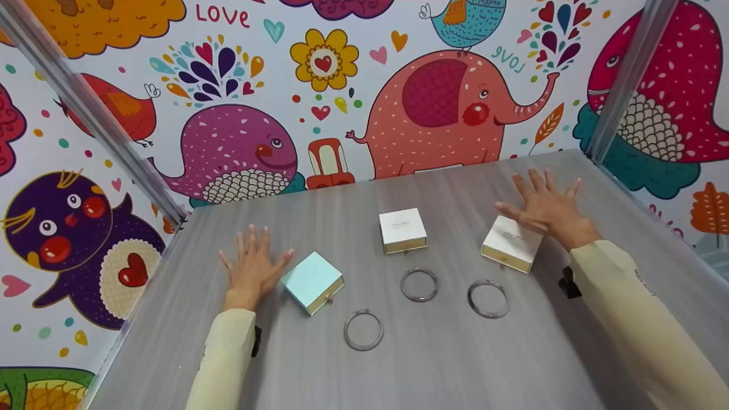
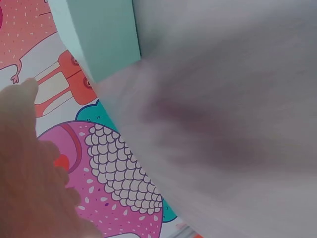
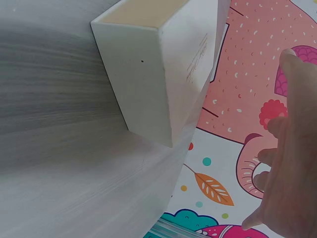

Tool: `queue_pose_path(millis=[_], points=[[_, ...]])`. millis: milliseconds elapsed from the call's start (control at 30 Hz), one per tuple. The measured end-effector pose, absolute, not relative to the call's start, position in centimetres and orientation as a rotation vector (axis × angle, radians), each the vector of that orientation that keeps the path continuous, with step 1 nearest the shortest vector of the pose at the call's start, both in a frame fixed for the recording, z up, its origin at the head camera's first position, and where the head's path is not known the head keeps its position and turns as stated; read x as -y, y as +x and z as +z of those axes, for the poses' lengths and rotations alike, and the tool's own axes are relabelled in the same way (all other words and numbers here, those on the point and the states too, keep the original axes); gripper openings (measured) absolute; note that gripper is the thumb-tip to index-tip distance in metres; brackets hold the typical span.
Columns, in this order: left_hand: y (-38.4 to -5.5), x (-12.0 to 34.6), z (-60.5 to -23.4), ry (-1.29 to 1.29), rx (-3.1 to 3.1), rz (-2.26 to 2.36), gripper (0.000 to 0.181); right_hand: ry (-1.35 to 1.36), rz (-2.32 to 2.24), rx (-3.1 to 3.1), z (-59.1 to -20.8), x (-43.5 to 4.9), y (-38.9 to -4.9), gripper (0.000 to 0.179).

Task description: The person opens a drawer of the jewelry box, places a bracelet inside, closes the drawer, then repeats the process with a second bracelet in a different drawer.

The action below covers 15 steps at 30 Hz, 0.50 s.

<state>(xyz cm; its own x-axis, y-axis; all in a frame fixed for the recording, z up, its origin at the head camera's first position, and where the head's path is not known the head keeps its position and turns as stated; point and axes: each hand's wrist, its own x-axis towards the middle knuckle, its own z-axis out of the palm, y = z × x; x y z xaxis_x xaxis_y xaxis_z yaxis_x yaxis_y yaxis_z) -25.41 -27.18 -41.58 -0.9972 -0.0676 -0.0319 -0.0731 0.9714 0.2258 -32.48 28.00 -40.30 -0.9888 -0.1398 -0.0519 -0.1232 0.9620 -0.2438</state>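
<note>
My left hand (image 1: pixel 250 273) is spread, fingers straight, just left of a light blue-green box (image 1: pixel 314 280) with a small pull on its front. It holds nothing. Over the right rear of a white box (image 1: pixel 512 242) my right hand (image 1: pixel 549 210) spreads its fingers; the right wrist view shows a gap between that hand and the white box (image 3: pixel 138 74). Another white box (image 1: pixel 402 229) sits between the two. In front of the boxes lie three greyish ring-shaped bangles: a left bangle (image 1: pixel 346 337), a middle bangle (image 1: pixel 402 287) and a right bangle (image 1: pixel 470 302).
The grey wood-grain table (image 1: pixel 433 364) ends at the back against a wall panel (image 1: pixel 347 114) printed with cartoon animals. Metal posts stand at its corners, a left post (image 1: pixel 114 131) and a right post (image 1: pixel 626 80).
</note>
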Motion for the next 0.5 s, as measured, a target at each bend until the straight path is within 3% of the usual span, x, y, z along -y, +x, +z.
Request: queue_pose_path(millis=[500], points=[[-25.25, 27.51, -41.98, -0.102, -3.114, 0.37, 0.087, -0.214, -0.363, -3.04, -40.33, -28.09, -32.23, 0.103]])
